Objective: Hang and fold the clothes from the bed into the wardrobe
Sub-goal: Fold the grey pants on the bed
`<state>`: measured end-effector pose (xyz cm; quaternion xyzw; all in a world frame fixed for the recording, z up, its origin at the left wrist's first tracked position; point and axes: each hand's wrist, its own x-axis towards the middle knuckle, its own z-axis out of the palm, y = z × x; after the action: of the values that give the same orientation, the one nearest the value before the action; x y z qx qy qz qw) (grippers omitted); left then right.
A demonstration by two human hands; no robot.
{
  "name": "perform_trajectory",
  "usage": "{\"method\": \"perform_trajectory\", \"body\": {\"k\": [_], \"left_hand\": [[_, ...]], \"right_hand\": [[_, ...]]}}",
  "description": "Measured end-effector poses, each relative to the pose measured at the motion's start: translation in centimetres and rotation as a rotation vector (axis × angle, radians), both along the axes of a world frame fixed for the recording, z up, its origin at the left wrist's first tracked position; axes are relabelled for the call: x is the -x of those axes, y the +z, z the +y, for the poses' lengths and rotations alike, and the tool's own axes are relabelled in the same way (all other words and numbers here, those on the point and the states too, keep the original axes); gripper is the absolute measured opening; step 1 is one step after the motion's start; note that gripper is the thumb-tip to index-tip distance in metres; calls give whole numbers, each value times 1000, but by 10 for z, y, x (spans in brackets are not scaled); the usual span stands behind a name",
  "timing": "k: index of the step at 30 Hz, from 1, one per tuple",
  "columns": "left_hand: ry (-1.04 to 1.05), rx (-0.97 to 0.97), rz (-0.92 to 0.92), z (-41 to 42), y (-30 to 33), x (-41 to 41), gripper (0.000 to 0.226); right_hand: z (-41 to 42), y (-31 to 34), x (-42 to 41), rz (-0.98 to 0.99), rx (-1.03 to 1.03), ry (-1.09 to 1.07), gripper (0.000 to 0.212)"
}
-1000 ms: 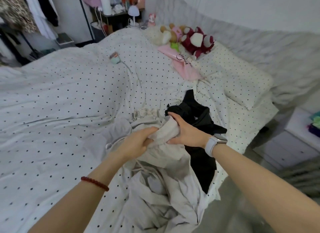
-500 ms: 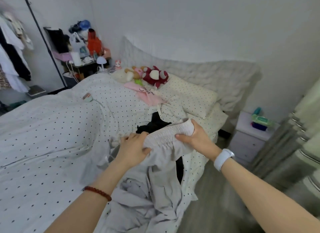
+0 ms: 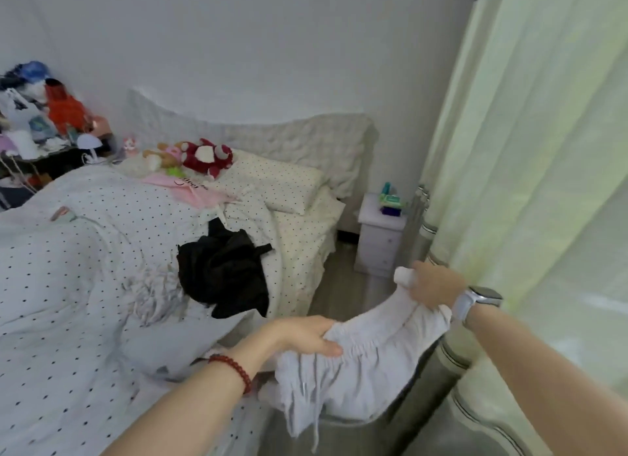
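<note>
Pale grey trousers (image 3: 367, 360) with an elastic waistband hang beside the bed, off its right edge. My left hand (image 3: 306, 333) grips the left end of the waistband. At the waistband's right end my right hand (image 3: 431, 285) pinches the cloth, raised a little higher. The waistband stretches between both hands and the legs and drawstring hang down. A black garment (image 3: 224, 272) lies crumpled on the dotted bed cover (image 3: 85, 285). A pale crumpled garment (image 3: 153, 292) lies just left of it.
Pale green curtains (image 3: 530, 184) hang close on the right. A small white nightstand (image 3: 380, 241) stands past the bed's corner. Plush toys (image 3: 204, 155) and a pillow (image 3: 272, 184) lie at the headboard. A cluttered shelf (image 3: 37, 122) stands far left.
Both hands lifted the grey trousers off the bed and carried them right, spreading the waistband wide. The view swung right toward the curtains.
</note>
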<state>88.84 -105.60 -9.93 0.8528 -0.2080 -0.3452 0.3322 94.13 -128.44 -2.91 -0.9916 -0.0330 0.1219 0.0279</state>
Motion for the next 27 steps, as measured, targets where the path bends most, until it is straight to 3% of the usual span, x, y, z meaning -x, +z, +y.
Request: {"method": "perform_trajectory", "body": {"k": [2, 5, 8, 14, 18, 20, 22, 27], "left_hand": [[-47, -5, -20, -31, 8, 3, 36], [78, 39, -201, -55, 35, -9, 34], [205, 111, -393, -68, 68, -24, 34], [413, 191, -849, -67, 165, -56, 42], [448, 510, -1031, -74, 240, -49, 27], [438, 552, -1069, -76, 260, -45, 27], [347, 463, -1081, -68, 263, -47, 29], [128, -13, -864, -15, 209, -54, 45]], "right_hand": [[-20, 2, 16, -40, 36, -74, 46], [-38, 17, 31, -318, 16, -136, 34], [-48, 36, 38, -547, -75, -175, 36], [-47, 104, 41, -941, -390, -207, 39], [-35, 165, 47, -1202, -680, -182, 41], [-31, 186, 50, -1251, -759, -178, 44], [-31, 193, 53, -1228, -730, -182, 45], [-45, 149, 54, -814, -481, -266, 48]]}}
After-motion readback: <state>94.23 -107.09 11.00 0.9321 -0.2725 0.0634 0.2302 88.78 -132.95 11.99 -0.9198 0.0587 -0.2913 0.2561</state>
